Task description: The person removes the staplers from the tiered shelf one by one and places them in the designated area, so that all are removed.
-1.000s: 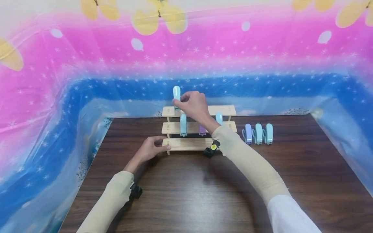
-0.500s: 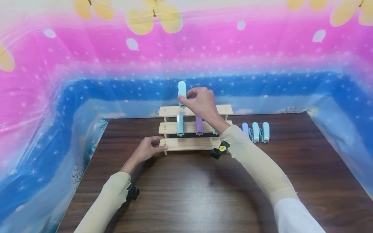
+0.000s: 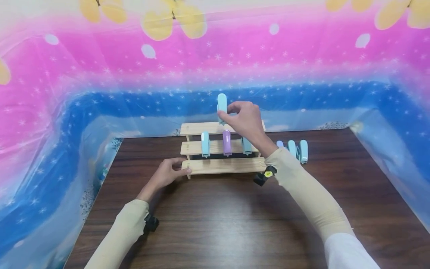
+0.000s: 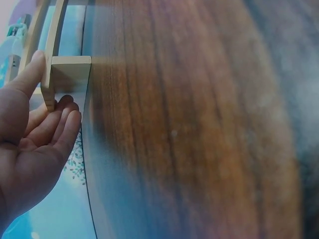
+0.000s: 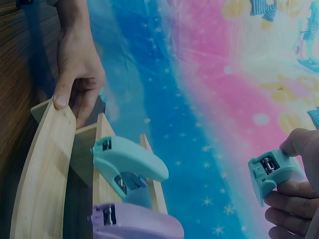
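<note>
Rightward along the wooden rack's (image 3: 201,128) top step we carry a teal stapler (image 3: 221,104) pinched in our right hand (image 3: 246,120), our left hand (image 3: 167,174) gripping the rack's lowest step, three staplers (image 3: 226,145) already on the middle step, three more (image 3: 292,150) waiting on the worktop (image 3: 221,220) right of the rack.

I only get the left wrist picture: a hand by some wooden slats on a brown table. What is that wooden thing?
Observer: A three-step wooden rack; the left hand holds its lowest step at the left end.
Operator: Is anything standing on it?
Observer: Yes, on the middle step: a teal stapler, a purple stapler and another teal one.
Operator: And the other hand?
Observer: The right hand pinches a light blue stapler upright at the top step.
Operator: Any more of them around?
Observer: Three more staplers stand on the table right of the rack.
</note>
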Action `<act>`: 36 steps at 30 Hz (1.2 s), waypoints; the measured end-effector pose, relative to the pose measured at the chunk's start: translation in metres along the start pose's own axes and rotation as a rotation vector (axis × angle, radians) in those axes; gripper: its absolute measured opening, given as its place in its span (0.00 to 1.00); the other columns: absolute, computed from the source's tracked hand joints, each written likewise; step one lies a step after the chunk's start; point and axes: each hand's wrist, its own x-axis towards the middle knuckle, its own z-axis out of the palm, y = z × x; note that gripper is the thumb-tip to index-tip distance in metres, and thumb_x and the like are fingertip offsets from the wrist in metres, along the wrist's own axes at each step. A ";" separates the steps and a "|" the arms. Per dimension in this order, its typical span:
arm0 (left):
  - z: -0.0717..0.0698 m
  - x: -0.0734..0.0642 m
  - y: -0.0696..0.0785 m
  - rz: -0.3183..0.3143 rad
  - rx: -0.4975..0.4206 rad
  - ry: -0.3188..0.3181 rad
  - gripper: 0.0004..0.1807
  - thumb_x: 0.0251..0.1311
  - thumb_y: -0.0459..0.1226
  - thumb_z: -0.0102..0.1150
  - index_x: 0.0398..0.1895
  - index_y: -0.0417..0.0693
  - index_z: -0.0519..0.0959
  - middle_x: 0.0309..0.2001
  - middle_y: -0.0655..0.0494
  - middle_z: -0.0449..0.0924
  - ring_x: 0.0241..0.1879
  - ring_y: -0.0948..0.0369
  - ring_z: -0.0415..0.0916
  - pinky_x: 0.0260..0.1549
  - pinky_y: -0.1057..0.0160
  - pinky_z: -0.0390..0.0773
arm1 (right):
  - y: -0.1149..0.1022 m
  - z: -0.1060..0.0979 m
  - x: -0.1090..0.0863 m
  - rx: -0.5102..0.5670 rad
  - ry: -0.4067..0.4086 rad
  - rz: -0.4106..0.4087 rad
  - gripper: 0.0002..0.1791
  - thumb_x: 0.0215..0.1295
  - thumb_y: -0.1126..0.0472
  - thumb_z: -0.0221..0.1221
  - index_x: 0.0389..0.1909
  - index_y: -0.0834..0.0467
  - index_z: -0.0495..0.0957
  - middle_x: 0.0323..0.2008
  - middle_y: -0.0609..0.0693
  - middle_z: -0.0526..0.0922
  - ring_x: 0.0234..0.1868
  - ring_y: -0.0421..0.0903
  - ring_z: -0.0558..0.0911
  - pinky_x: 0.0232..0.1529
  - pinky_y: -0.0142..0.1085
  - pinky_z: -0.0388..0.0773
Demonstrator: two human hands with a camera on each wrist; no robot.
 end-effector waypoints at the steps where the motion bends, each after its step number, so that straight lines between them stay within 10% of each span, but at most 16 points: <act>1: 0.000 0.000 0.000 -0.001 0.001 0.000 0.36 0.64 0.50 0.70 0.68 0.39 0.74 0.60 0.40 0.81 0.56 0.48 0.82 0.52 0.48 0.82 | 0.001 -0.002 -0.001 -0.002 0.006 -0.001 0.21 0.63 0.41 0.67 0.40 0.54 0.89 0.41 0.49 0.90 0.49 0.48 0.84 0.51 0.47 0.79; 36: 0.001 -0.001 0.004 -0.009 -0.018 -0.009 0.32 0.64 0.47 0.70 0.66 0.38 0.77 0.55 0.41 0.84 0.51 0.50 0.84 0.46 0.52 0.84 | 0.081 -0.070 -0.032 0.064 0.109 0.161 0.30 0.60 0.37 0.68 0.47 0.60 0.87 0.47 0.57 0.88 0.54 0.57 0.83 0.57 0.52 0.78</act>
